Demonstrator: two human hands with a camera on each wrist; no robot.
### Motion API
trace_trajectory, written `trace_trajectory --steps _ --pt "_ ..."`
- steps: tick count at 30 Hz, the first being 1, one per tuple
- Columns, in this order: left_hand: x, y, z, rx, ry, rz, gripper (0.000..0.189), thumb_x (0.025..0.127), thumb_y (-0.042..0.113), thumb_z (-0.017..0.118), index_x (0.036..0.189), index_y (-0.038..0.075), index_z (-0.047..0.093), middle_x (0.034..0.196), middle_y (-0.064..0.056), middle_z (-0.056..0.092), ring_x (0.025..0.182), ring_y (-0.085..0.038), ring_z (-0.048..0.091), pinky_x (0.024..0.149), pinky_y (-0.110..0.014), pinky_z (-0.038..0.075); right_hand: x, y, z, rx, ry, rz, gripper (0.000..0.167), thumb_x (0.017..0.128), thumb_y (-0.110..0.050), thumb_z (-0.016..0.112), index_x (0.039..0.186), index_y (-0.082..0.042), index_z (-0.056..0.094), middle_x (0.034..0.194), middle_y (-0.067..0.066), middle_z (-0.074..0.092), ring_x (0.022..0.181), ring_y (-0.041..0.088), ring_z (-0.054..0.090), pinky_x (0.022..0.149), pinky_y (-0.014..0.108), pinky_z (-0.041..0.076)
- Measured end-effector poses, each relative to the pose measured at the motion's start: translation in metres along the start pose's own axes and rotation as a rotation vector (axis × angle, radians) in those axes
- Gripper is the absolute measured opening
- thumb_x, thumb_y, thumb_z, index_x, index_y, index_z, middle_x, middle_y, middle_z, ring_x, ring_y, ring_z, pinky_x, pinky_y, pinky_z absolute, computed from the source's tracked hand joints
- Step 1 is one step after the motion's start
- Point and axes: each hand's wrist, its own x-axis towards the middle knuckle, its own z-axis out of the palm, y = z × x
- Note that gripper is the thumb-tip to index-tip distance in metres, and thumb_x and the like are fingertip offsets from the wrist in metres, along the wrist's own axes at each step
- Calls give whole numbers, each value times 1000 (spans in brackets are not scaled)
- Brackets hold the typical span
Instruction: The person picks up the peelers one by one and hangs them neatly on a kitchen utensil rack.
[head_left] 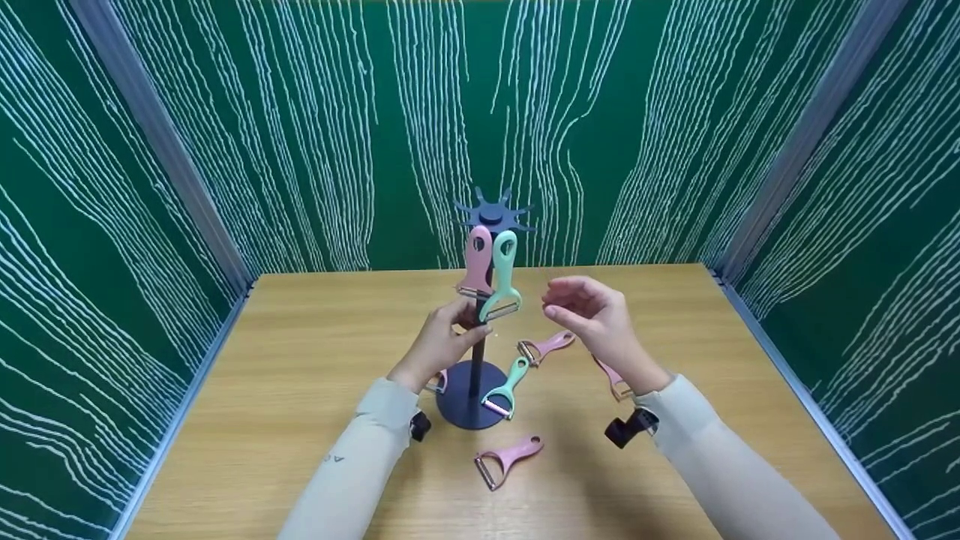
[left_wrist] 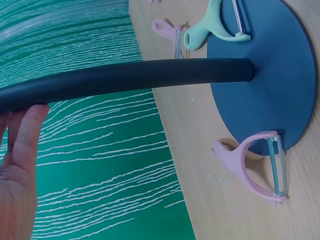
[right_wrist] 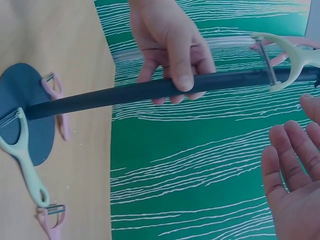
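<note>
A dark stand has a spoked hook ring point(head_left: 492, 215) on top, a thin pole point(left_wrist: 125, 80) and a round base point(head_left: 459, 411). My left hand point(head_left: 442, 345) grips the pole partway up, thumb on one side and fingers on the other, as the right wrist view shows. From the ring hang a pink Y-shaped peeler point(head_left: 478, 266) and a mint green peeler point(head_left: 505, 259), side by side above that hand. To the right of them my right hand point(head_left: 600, 319) is held in the air, fingers loosely curved and holding nothing.
Another green peeler point(head_left: 511, 385) overlaps the base. Pink peelers lie around it: one at the front point(head_left: 519, 451), one behind point(head_left: 555, 343), one at the base's left edge point(left_wrist: 240, 162), one partly hidden under the right forearm point(head_left: 609, 373). Green patterned walls point(head_left: 525, 150) enclose the wooden table point(head_left: 315, 390).
</note>
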Motion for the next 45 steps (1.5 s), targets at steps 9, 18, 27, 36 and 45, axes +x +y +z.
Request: trace_trajectory --steps 9,18,27,36,45 --pt "2 -2 -1 11 -11 44 18 105 23 74 121 17 68 113 -3 74 110 -22 68 106 -49 58 -12 16 -1 0 8 31 30 94 8 79 122 14 70 105 4 79 95 11 76 85 22 64" --pt "1 -2 -1 1 -11 18 16 106 24 73 121 19 68 115 -2 73 113 -21 68 107 -50 57 -27 27 0 -54 -18 155 32 94 8 78 125 9 70 112 24 75 96 10 73 84 22 63" --pt "2 -3 -1 -4 -12 21 17 106 24 73 122 19 68 115 -1 74 113 -22 68 107 -50 58 -38 41 3 -84 -48 152 32 93 6 80 124 10 71 108 18 78 94 9 73 84 21 62" --pt "2 -2 0 -4 -12 39 19 106 22 73 124 17 68 116 -6 74 111 -23 68 106 -49 58 -49 53 4 -83 -92 163 33 94 4 80 125 11 70 106 3 79 92 7 74 82 20 62" --pt "2 -1 0 -7 -9 42 20 106 24 73 124 17 69 117 -7 74 111 -24 68 104 -50 58 -61 66 5 -86 -118 150 31 94 4 80 123 10 72 108 17 78 93 7 73 82 21 62"
